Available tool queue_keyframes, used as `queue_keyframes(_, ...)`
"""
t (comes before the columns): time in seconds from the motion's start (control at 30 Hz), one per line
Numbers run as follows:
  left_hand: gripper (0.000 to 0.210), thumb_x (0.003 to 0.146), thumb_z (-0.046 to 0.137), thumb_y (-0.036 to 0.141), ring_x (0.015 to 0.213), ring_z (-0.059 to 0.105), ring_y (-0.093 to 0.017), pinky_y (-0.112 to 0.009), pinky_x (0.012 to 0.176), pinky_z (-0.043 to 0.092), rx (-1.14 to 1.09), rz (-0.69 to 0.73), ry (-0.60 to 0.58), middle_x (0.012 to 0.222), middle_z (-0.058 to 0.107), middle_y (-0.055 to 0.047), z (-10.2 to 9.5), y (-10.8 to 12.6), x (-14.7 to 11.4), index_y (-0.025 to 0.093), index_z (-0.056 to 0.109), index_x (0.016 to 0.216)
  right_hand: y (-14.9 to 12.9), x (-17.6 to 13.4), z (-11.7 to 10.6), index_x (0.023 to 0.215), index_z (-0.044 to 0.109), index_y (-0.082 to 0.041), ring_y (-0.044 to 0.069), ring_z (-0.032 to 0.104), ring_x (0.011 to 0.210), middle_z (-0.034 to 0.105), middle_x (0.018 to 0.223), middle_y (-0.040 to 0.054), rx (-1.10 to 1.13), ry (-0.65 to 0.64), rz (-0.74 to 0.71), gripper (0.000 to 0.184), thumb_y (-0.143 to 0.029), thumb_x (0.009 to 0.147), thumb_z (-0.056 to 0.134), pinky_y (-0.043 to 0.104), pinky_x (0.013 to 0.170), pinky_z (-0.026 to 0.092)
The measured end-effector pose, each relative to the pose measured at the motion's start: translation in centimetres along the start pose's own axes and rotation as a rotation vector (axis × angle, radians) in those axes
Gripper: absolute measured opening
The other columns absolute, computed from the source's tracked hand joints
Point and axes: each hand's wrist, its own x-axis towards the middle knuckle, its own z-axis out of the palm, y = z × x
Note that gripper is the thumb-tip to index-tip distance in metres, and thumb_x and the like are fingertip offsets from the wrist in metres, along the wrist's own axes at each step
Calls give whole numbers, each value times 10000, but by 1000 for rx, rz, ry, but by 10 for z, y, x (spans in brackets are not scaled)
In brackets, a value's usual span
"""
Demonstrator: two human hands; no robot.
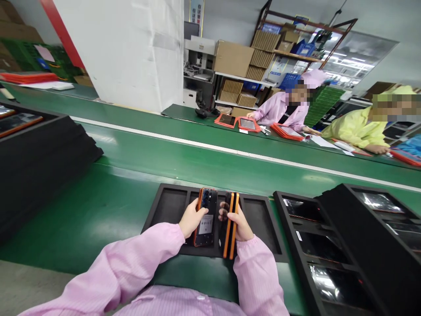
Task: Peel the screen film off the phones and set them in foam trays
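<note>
My left hand (191, 220) is closed on a smartphone (209, 236) with a dark back, a camera cluster, a pale label and an orange edge; a second orange edge shows behind it. My right hand (242, 224) grips two smartphones (227, 241) side by side on edge, their orange frames toward me. A dark glossy face on them reflects fingers. Both hands hold the phones above a black foam tray (263, 221) with rectangular compartments. Its left and right end compartments look bare, while the hands and phones cover much of the middle.
To the right, black foam trays (297, 259) hold several phones. Another stack of black trays (42, 166) stands at left, phones on top. A green belt (184, 164) with a white rail (230, 152) runs beyond. Across it, co-workers (279, 107) sit by orange-framed devices (248, 124).
</note>
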Motion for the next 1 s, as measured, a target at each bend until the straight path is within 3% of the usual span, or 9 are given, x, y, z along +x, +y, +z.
queue_keyframes(0.13, 232, 697, 643, 219, 922, 565, -241, -336, 909, 448, 62, 257, 81, 942, 584, -48, -5, 20, -9, 185, 632, 926, -11, -2, 42, 1509, 32, -260, 206, 588, 974, 512, 1180, 89, -248, 119, -374, 1071, -383, 683, 702, 416, 946, 484)
queue_keyframes(0.3, 167, 702, 608, 217, 878, 537, -240, -334, 851, 464, 102, 402, 102, 888, 496, -44, -14, 6, -16, 197, 620, 868, -1, 2, 77, 1484, -121, -199, 270, 447, 1299, 374, 1362, 171, -463, 306, -591, 1110, -409, 701, 638, 468, 1120, 339)
queue_keyframes(0.4, 255, 721, 591, 215, 972, 550, -268, -373, 943, 454, 115, 453, 25, 982, 514, -74, -22, -13, -19, 186, 623, 973, 15, 7, 77, 1485, -126, -185, 266, 431, 1341, 352, 1417, 188, -441, 185, -596, 1061, -393, 742, 603, 463, 1134, 333)
queue_keyframes(0.53, 669, 687, 603, 224, 1268, 453, -331, -434, 1135, 327, 112, 526, -173, 1319, 474, -137, -35, -26, -18, 164, 471, 1340, 25, 4, 73, 1504, -128, -176, 273, 360, 1403, 255, 1523, 198, -415, 31, -573, 1098, -331, 736, 641, 472, 1164, 286)
queue_keyframes(0.6, 814, 649, 651, 226, 1344, 385, -354, -455, 1172, 277, 132, 554, -265, 1419, 414, -160, -42, -23, -16, 146, 395, 1418, 24, -2, 74, 1507, -153, -179, 276, 332, 1419, 227, 1546, 196, -438, 15, -515, 1161, -309, 709, 681, 475, 1167, 280)
queue_keyframes(0.7, 900, 602, 755, 216, 1384, 329, -379, -477, 1189, 242, 281, 642, -402, 1460, 375, -192, -49, -11, -13, 133, 405, 1427, 19, -13, 76, 1497, -207, -208, 279, 337, 1417, 240, 1545, 194, -439, -9, -417, 1262, -314, 683, 751, 488, 1150, 311)
queue_keyframes(0.77, 936, 628, 793, 234, 1378, 348, -369, -469, 1182, 265, 383, 701, -474, 1460, 377, -203, -52, -2, -12, 139, 366, 1455, 18, -18, 75, 1495, -222, -232, 284, 305, 1432, 205, 1557, 191, -467, 0, -450, 1283, -318, 690, 774, 502, 1151, 303)
queue_keyframes(0.9, 977, 692, 817, 337, 1294, 474, -334, -404, 1116, 388, 468, 694, -484, 1414, 452, -171, -53, 3, -9, 188, 288, 1501, 24, -21, 71, 1507, -193, -252, 299, 270, 1446, 137, 1565, 189, -546, -22, -681, 1237, -351, 736, 770, 513, 1153, 289)
queue_keyframes(1.0, 959, 714, 799, 381, 1147, 589, -331, -419, 999, 500, 601, 615, -395, 1355, 485, -151, -50, -5, -8, 238, 276, 1504, 26, -20, 71, 1511, -185, -238, 309, 273, 1444, 175, 1545, 196, -519, 19, -717, 1259, -387, 725, 786, 526, 1152, 287)
